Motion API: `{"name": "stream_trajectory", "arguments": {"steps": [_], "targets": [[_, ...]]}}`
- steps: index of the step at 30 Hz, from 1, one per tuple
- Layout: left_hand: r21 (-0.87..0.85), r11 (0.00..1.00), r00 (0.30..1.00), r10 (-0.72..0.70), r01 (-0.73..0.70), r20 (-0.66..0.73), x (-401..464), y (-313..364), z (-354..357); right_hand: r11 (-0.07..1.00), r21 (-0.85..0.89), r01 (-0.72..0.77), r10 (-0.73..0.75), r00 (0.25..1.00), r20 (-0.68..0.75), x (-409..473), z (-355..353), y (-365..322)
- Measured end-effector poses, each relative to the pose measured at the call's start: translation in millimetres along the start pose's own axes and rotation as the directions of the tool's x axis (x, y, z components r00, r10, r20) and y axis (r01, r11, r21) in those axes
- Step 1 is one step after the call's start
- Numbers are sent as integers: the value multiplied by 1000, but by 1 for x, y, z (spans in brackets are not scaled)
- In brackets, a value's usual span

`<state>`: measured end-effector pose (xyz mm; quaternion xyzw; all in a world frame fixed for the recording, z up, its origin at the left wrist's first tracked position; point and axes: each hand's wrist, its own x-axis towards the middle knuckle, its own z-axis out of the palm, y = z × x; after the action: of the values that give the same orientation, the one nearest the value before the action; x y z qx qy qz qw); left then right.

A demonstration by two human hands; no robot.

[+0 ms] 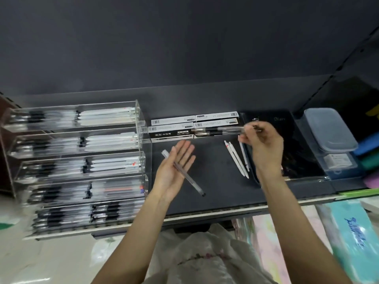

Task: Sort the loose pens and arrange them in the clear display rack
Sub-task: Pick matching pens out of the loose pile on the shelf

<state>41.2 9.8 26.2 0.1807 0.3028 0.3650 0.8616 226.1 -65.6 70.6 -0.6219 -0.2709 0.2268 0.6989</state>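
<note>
The clear display rack [141, 140] stands at the left of the dark shelf, its tiers filled with black and white pens. My left hand [174, 171] is held palm up with straight fingers, and a clear pen with a white cap [190, 179] lies across the palm. My right hand [264, 144] is raised to the right and pinches a few clear black-grip pens [217, 131] that point left. Three white pens [235, 158] lie loose on the shelf just below and left of my right hand.
Black and white pen boxes [172, 130] are stacked at the back of the shelf. A black diary pack [297, 152] lies under my right hand. A grey-lidded plastic box [330, 130] stands at the far right. Colourful goods fill the lower right.
</note>
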Motion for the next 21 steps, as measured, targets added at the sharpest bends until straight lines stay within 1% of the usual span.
{"name": "stream_trajectory", "arguments": {"steps": [1, 2, 6, 9, 11, 13, 14, 16, 18, 19, 21], "targets": [[-32, 999, 1000, 15, -16, -10, -1, -3, 2, 1000, 31, 6, -4, 998, -70, -13, 6, 8], [-61, 998, 1000, 18, -19, -14, -3, -6, 5, 999, 50, -5, 10, 995, -95, -27, 13, 16], [-152, 988, 1000, 5, -4, 12, -7, -16, 28, 991, 87, -105, 112, 990, -83, -73, 30, 38], [-157, 985, 998, 68, -69, -10, -4, -22, 36, 989, 21, -145, 146, 987, -68, -88, 28, 42], [-131, 982, 991, 131, -133, -23, 0, -26, 40, 980, -24, -196, 196, 980, -35, -92, 23, 40], [-105, 978, 984, 176, -178, -28, 2, -30, 46, 950, -7, -313, 313, 949, 40, -96, 22, 35], [-93, 977, 981, 191, -193, -30, 3, -32, 49, 931, -25, -364, 365, 929, 69, -97, 22, 32], [-63, 975, 977, 213, -214, -26, 3, -37, 53, 913, -63, -404, 408, 910, 70, -98, 22, 30], [7, 975, 975, 223, -223, 0, -1, -42, 53, 918, -33, -396, 397, 917, 31, -94, 20, 28], [61, 974, 976, 218, -218, 7, -5, -44, 52, 930, -33, -367, 368, 930, 22, -91, 17, 27], [201, 960, 980, 198, -193, -9, -13, -44, 46, 954, -98, -283, 289, 955, 58, -86, 12, 27]]}}
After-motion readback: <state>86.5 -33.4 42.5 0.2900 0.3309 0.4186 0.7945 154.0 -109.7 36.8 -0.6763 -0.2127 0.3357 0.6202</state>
